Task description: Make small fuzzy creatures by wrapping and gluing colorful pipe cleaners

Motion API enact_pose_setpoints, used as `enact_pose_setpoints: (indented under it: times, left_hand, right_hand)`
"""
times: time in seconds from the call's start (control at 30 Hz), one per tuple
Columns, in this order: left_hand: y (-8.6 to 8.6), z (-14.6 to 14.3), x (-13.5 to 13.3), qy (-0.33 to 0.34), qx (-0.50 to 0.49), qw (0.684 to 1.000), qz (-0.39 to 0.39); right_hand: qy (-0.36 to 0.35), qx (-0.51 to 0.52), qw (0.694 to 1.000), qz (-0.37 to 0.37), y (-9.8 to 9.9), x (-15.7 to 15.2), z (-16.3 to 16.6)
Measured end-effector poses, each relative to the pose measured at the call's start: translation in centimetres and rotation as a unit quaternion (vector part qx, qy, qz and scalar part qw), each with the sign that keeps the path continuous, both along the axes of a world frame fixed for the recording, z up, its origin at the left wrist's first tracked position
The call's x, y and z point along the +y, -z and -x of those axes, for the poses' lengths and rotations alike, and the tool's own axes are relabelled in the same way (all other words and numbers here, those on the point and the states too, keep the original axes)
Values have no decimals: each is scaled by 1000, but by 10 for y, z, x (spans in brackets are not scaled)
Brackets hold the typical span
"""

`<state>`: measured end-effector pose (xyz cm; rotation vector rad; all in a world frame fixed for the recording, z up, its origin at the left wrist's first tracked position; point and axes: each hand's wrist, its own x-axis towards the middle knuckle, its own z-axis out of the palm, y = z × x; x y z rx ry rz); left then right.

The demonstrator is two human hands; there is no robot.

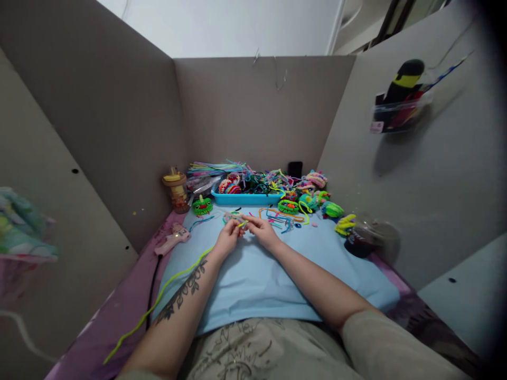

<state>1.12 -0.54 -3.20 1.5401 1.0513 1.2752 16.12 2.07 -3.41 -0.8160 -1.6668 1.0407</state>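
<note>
My left hand [228,238] and my right hand [262,230] meet over a light blue mat [257,274], fingers pinched together. Between them they hold one end of a long yellow-green pipe cleaner [166,287], which trails back past my left forearm toward the near left. A small pink and green pipe-cleaner piece [233,216] sits just beyond my fingertips. Loose orange, blue and pink pipe cleaners [283,217] lie on the mat just past my right hand.
A blue tray [245,199] of pipe-cleaner pieces stands at the back, with green fuzzy shapes [202,206] beside it. A pink glue gun [173,238] lies left, its cord running toward me. A jar [177,191] stands back left, a dark bowl [362,244] right. Grey panels enclose the desk.
</note>
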Motion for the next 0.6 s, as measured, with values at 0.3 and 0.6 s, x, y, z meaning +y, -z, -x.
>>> enact_pose_setpoints:
  times: [0.3, 0.6]
  left_hand:
    - [-1, 1, 0, 0, 24, 1000, -17]
    - [8, 0, 5, -53, 34, 998, -23]
  right_hand:
    - [11, 68, 995, 71, 0, 1, 2]
    - [71, 38, 996, -24, 4, 3, 5]
